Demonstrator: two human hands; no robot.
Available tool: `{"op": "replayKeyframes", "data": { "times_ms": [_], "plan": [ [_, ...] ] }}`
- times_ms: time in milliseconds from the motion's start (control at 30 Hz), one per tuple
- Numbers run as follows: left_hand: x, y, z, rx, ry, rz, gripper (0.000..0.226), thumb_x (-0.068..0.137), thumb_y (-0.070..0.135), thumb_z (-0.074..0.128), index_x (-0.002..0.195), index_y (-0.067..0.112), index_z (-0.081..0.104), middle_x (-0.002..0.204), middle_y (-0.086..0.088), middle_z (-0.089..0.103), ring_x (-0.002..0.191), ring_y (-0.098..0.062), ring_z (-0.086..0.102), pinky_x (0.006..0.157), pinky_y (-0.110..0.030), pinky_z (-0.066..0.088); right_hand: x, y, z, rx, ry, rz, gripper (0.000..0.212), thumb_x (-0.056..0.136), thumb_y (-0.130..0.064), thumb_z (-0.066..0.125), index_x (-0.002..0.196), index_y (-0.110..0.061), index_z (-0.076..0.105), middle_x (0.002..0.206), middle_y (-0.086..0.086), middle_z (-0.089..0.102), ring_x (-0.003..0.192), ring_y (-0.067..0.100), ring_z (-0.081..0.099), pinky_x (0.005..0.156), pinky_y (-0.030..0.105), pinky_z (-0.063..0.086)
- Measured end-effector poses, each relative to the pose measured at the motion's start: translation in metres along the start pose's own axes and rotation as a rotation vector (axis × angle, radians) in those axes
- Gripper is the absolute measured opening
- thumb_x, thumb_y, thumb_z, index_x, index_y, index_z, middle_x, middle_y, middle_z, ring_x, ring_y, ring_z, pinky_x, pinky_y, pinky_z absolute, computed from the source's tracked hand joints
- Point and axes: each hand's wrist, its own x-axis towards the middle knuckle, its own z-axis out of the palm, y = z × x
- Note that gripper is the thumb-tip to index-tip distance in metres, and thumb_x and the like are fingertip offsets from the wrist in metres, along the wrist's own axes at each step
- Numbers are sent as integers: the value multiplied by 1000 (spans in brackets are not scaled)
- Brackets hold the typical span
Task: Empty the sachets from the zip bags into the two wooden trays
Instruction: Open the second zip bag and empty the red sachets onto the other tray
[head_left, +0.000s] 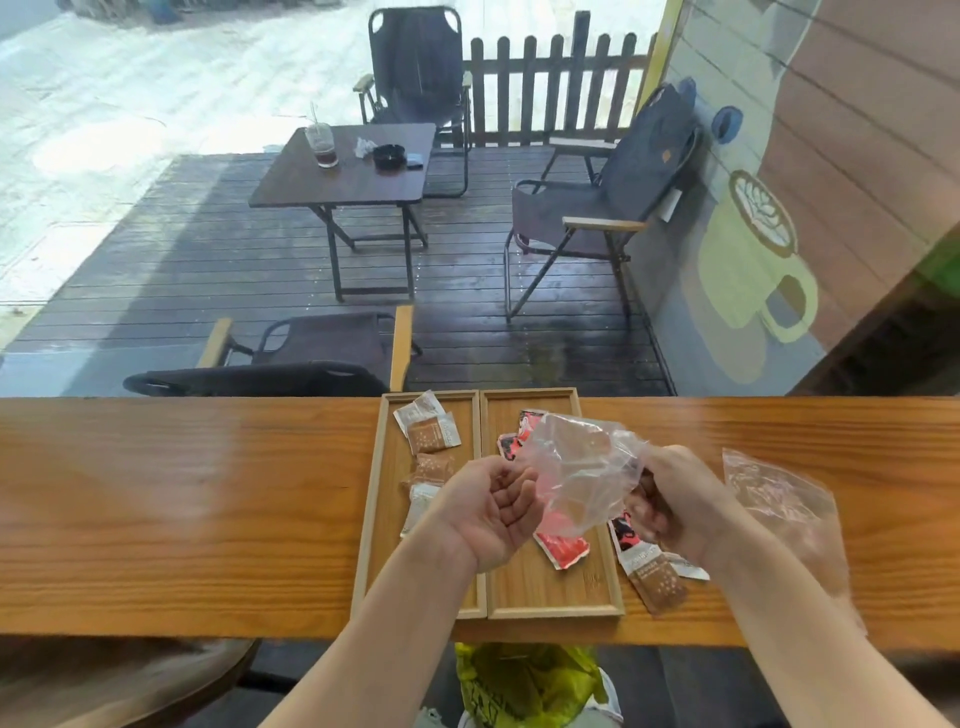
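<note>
nearest, the left hand (493, 512) hangs over the seam between the two trays, palm up, fingers loosely curled and holding nothing, its fingertips just beside the clear zip bag (576, 467). the right hand (675, 506) is blurred but looks closed on that bag's crumpled right end, lifting it above the right tray (550, 603). the bag looks empty or nearly so; i cannot tell if a sachet is left inside.

red sachets (563, 548) lie in the right tray under the bag, one more at its far end. brown and white sachets (434, 434) lie in the left tray (374, 525). at the right tray's near right corner a brown sachet (657, 582) and a pale one beside it lie outside on the bench (182, 493), one dark-red packet straddling the rim.

further right a second zip bag (779, 499) lies flat on the bench, seemingly with something inside.

risks, as i judge them: the strays outside the tray get forgotten, or the right forearm sweeps them off the near edge. shaking the held bag while it hangs off-centre could drop any last sachet onto the bench. the brown stray could also end up in the tray of red ones if sorting matters.
</note>
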Motion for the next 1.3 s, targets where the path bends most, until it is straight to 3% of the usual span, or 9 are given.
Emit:
{"op": "replayKeyframes", "data": {
  "times_ms": [167, 300, 433, 533, 600, 733, 833, 967, 1300],
  "plan": [
    [-3, -9, 6, 194, 5, 59, 19, 84, 13, 57, 70, 2, 65, 58, -9, 64, 50, -17, 60, 47, -26, 56, -4, 12, -12, -20, -46, -48, 23, 86, -9, 48, 73, 6, 60, 51, 12, 54, 42, 17, 45, 36, 23, 38],
    [1, -23, 16, 500, 25, 272, 20, 90, 19, 50, 91, 6, 65, 78, -11, 67, 75, -24, 64, 75, -40, 55, -12, 18, -33, -6, -41, -145, 23, 88, -17, 58, 90, 4, 66, 84, 16, 68, 72, 26, 63, 60, 29, 52],
    [11, -37, 27, 844, 2, 490, 18, 93, 23, 50, 88, 12, 64, 80, -6, 67, 71, -18, 64, 70, -31, 53, -22, 25, -64, -4, 93, -250, 11, 83, -15, 63, 85, -5, 68, 82, 10, 68, 70, 17, 60, 63, 24, 48],
    [29, -50, 25, 1156, 18, 697, 16, 91, 28, 52, 100, 16, 60, 91, 0, 65, 88, -18, 62, 73, -24, 48, -22, 35, -95, 55, 200, -267, 8, 82, -11, 63, 83, -6, 69, 79, 7, 67, 71, 17, 58, 66, 26, 45],
    [45, -59, 19, 1329, 93, 804, 27, 90, 31, 53, 114, 17, 55, 107, 1, 63, 103, -17, 59, 84, -29, 50, -17, 45, -120, 80, 282, -243, 8, 83, -8, 62, 81, -8, 69, 75, 4, 67, 73, 20, 56, 65, 28, 43],
    [80, -75, 0, 1668, 282, 891, 58, 89, 47, 48, 139, 20, 34, 145, -2, 41, 135, -18, 35, 110, -35, 29, -7, 77, -170, 106, 406, -159, 11, 85, -2, 57, 79, -6, 66, 80, 10, 64, 79, 31, 50, 69, 39, 39],
    [99, -84, -15, 1847, 336, 822, 71, 88, 59, 33, 146, 24, 13, 157, 2, 13, 144, -17, 11, 117, -36, 11, -8, 97, -194, 140, 483, -94, 11, 86, -3, 56, 78, -7, 64, 81, 14, 62, 75, 29, 56, 64, 34, 43],
    [114, -93, -31, 1963, 389, 821, 93, 68, 78, -7, 146, 27, 0, 157, 5, -3, 144, -14, -3, 116, -34, -4, -9, 119, -213, 145, 559, -5, 11, 87, -6, 56, 78, -8, 62, 83, 15, 64, 73, 26, 57, 58, 32, 43],
    [122, -97, -35, 1971, 455, 866, 89, 72, 72, 0, 146, 24, 11, 157, 2, 11, 144, -16, 6, 116, -35, 1, -11, 123, -243, -34, 683, 97, 14, 90, -12, 53, 92, -2, 63, 84, 13, 64, 70, 21, 58, 58, 32, 44]
  ]
}}
